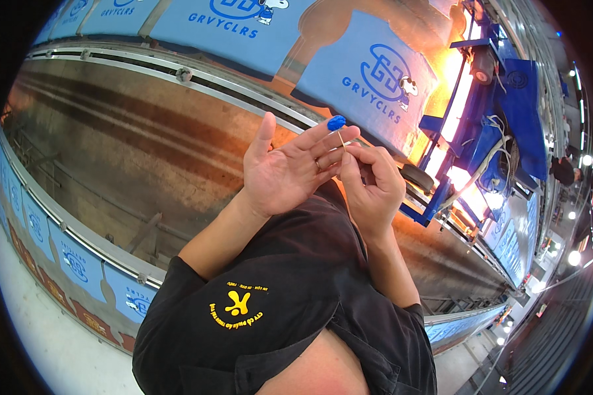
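My right hand (374,184) pinches the thin stick of a blue-tipped swab (337,123), long axis pointing up past the fingertips of my spread, palm-up left hand (284,172) just beside it.

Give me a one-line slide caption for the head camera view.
Left hand open palm-up beside the right hand, whose fingers pinch a thin stick with a small blue rounded tip, above blue printed fabric panels.

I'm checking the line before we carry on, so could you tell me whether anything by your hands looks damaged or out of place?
Nothing stands out. The left hand lies open, palm up; the right hand pinches a thin stick with a blue tip over it. The blue printed shirts behind lie flat.
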Motion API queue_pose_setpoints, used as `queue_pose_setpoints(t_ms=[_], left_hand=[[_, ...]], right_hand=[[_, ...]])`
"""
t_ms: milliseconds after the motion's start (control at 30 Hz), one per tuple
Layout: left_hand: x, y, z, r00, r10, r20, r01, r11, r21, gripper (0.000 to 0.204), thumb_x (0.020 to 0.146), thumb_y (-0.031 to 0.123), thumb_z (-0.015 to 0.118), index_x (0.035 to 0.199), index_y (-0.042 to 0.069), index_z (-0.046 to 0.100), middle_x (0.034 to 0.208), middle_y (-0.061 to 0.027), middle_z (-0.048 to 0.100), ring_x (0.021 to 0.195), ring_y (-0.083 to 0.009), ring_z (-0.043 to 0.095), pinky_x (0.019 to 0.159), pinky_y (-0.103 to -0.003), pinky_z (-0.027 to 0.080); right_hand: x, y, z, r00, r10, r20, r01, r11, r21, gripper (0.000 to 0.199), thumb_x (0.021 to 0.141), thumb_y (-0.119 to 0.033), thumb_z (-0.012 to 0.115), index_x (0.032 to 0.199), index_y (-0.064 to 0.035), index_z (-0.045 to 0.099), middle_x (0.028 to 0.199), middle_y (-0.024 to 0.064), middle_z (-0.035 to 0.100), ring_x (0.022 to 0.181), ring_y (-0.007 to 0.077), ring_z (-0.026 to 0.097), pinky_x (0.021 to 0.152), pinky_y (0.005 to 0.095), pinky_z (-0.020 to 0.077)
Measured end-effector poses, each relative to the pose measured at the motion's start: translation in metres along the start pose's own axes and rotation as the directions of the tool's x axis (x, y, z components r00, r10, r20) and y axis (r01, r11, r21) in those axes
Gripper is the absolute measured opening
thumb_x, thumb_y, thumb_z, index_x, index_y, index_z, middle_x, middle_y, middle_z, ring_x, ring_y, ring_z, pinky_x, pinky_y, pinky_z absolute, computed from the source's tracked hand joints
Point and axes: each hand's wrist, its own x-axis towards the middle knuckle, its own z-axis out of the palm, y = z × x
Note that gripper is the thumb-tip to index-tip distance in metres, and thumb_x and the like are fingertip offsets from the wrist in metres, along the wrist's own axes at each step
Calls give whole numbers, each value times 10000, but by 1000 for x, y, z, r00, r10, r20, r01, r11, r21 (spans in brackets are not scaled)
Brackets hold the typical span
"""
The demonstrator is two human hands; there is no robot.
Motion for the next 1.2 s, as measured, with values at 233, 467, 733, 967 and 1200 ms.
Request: queue_pose_setpoints(t_ms=[233, 467, 733, 967, 1200], left_hand=[[15, -1, -16, 1000, -17, -5, 17, 1000, -19, 942, 1013, 773, 151, 1618, 77, 345, 1671, -215, 297, 1529, -314, 325, 1268, -436, 218], [37, -15, -34, 997, -51, -51, 49, 998, -44, 946, 1001, 786, 179, 1624, 91, 334, 1703, -213, 214, 1553, -347, 268, 1282, -458, 173], [56, -15, -108, 989, -48, -140, 53, 998, 32, 894, 1027, 735, 252, 1587, 53, 394, 1683, -206, 276, 1557, -347, 265, 1293, -502, 145], [96, -40, -163, 926, -127, -357, 149, 988, 37, 842, 1028, 721, 306, 1527, 71, 498, 1565, -170, 486, 1418, -315, 477, 1218, -484, 323], [168, -89, -203, 825, -59, -562, 155, 980, 125, 728, 1031, 655, 427, 1443, 75, 580, 1361, -147, 661, 1187, -293, 634, 1065, -480, 477]], right_hand=[[7, 23, -6, 1000, 4, -17, -5, 999, -44, 77, 891, 65, 706, 966, 47, 712, 824, 80, 668, 667, 109, 700, 607, 243, 543], [7, 46, -31, 998, 40, -52, -42, 998, -44, 97, 884, 55, 711, 977, 36, 728, 822, 75, 665, 693, 117, 674, 607, 242, 537], [-5, 104, -83, 982, 113, -153, -126, 989, -80, 72, 902, 20, 720, 973, 15, 730, 857, 58, 643, 716, 107, 627, 616, 237, 508], [-28, 184, -140, 865, 366, -343, -289, 922, 256, 81, 968, 21, 684, 1045, 27, 707, 955, 25, 630, 780, 64, 602, 686, 214, 496], [6, 271, -204, 843, 451, -293, -296, 844, 447, 104, 1001, -18, 664, 1090, 24, 696, 957, 31, 618, 792, 71, 609, 705, 219, 506]])
